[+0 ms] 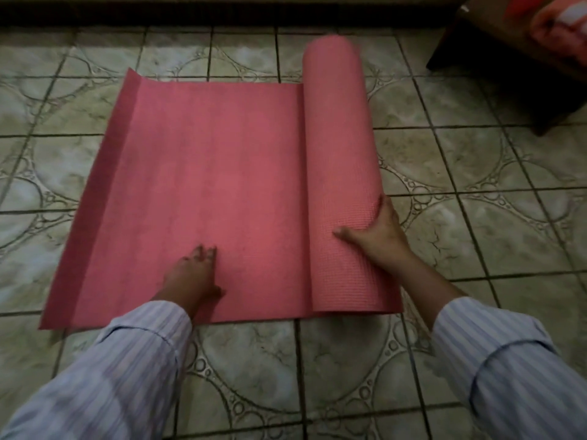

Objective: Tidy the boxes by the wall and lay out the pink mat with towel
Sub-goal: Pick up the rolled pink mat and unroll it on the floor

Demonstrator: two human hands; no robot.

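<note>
The pink mat (206, 185) lies partly unrolled on the tiled floor, its left edge curling up slightly. The rest of it is still a thick roll (340, 147) along the right side. My left hand (193, 274) presses flat on the unrolled part near its front edge, fingers together. My right hand (378, 231) rests on the near end of the roll, thumb on top and fingers over its right side. An orange and white towel (559, 30) lies at the top right corner on a dark piece of furniture.
Patterned tiled floor (476, 173) surrounds the mat. A dark wooden piece of furniture (495, 58) stands at the back right. A dark strip (190, 14) under a pale edge runs along the far side. No boxes are in view.
</note>
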